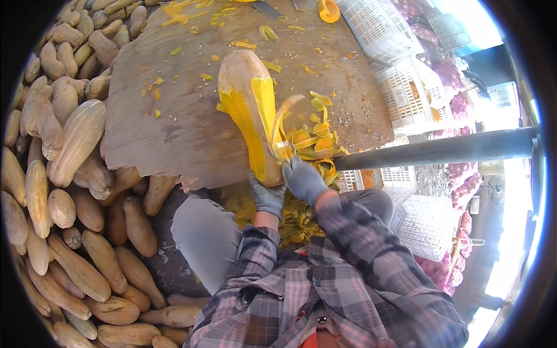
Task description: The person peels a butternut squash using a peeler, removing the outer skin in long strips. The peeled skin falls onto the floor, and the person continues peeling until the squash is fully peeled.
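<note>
A large tan butternut-type squash (241, 71) lies on a worn wooden board (174, 117), its narrow end towards me. Bright yellow flesh shows in long strips where skin is gone. My left hand (266, 193), in a grey glove, grips the narrow end from below. In my gloved right hand (304, 180) is a peeler (283, 150), blurred, its blade against the squash's right side. A strip of skin (289, 104) curls up from there. Just right of the squash lies a heap of yellow-green peelings (320, 139).
Many unpeeled squashes (78, 139) are piled along the left. White plastic crates (378, 30) line the right side, near purple-pink mesh sacks (463, 106). A dark pole (439, 148) juts in from the right. More peelings (300, 222) lie between my knees. A cut squash piece (329, 11) is at the board's far edge.
</note>
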`<control>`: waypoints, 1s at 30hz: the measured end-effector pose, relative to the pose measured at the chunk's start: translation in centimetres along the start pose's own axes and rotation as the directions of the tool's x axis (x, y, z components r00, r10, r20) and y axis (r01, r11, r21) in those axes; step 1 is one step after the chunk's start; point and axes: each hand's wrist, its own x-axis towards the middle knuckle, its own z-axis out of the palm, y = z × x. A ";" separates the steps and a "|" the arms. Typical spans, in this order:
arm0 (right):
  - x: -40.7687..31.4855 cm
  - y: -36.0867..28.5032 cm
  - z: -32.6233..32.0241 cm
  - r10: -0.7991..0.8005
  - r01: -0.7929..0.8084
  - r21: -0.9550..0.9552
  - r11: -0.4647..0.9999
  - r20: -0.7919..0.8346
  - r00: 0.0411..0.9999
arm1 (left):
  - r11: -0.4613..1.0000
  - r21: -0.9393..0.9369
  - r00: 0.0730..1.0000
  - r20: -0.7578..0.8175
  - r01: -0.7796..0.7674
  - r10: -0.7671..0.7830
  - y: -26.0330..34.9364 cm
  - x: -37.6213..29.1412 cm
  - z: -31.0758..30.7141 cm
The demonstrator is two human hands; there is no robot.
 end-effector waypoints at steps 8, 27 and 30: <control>-6.6 1.5 -2.9 -0.065 0.058 0.072 0.996 0.110 0.992 | 0.997 0.078 1.000 0.025 0.006 -0.008 0.0 -0.1 -0.1; -8.0 5.3 -0.6 -0.244 0.308 -0.184 0.933 0.306 0.920 | 0.949 0.208 0.960 -0.097 -0.238 0.263 -2.5 0.4 1.5; -6.0 5.7 -1.8 -0.385 0.368 -0.314 0.875 0.009 0.923 | 0.925 0.274 0.959 -0.023 -0.264 0.281 -1.6 0.4 1.1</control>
